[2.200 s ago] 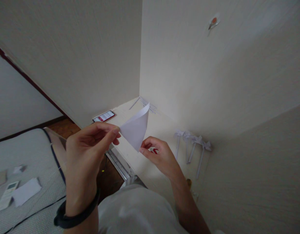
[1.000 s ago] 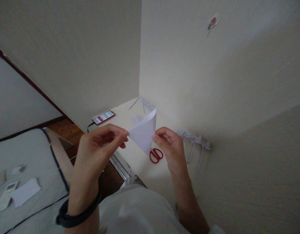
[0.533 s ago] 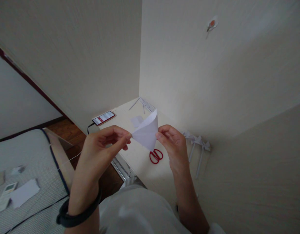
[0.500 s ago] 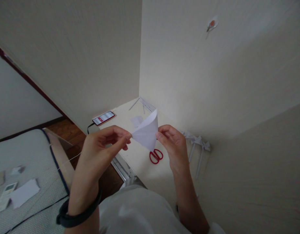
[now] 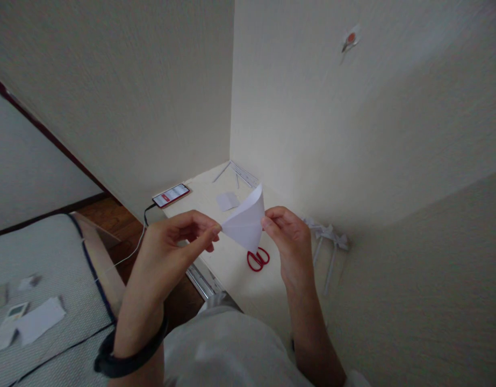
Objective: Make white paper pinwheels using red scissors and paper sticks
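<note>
I hold a small white folded paper point(image 5: 245, 221) in the air between both hands, shaped like a triangle with its upper edge curling. My left hand point(image 5: 171, 257) pinches its left corner between thumb and forefinger; a black band sits on that wrist. My right hand point(image 5: 288, 243) pinches the paper's right edge. Below the paper, red-handled scissors point(image 5: 257, 259) lie on the cream desk point(image 5: 227, 258).
A phone point(image 5: 171, 195) with a lit screen and a cable lies at the desk's left edge. A small paper scrap point(image 5: 227, 201) and several white paper flowers on stems point(image 5: 326, 243) lie on the desk. Left, a mattress point(image 5: 42, 301) holds a remote and paper pieces.
My right hand moved from the paper's bottom tip up to its right edge, uncovering the scissors. Both hands and the paper drifted slightly right, and the paper looks narrower.
</note>
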{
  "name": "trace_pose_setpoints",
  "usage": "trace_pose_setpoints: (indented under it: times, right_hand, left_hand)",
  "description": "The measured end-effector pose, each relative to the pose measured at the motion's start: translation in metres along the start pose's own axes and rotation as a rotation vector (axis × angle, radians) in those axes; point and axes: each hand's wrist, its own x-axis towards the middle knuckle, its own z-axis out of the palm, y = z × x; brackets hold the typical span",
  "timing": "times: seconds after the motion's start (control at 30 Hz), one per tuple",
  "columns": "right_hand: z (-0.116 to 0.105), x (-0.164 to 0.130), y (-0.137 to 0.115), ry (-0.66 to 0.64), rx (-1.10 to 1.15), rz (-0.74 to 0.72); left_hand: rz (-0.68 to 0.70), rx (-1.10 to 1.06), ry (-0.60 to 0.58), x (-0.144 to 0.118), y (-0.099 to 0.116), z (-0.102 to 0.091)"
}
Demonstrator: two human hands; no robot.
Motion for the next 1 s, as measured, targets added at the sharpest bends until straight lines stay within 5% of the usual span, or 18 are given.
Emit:
trace_pose_setpoints:
  times: [1.0]
  right_hand:
    - [0.0000,-0.0001,-0.0025,0.060,-0.045,-0.005]
  left_hand:
    - [-0.030,0.051,-0.118,0.0002,-0.0011,-0.0009]
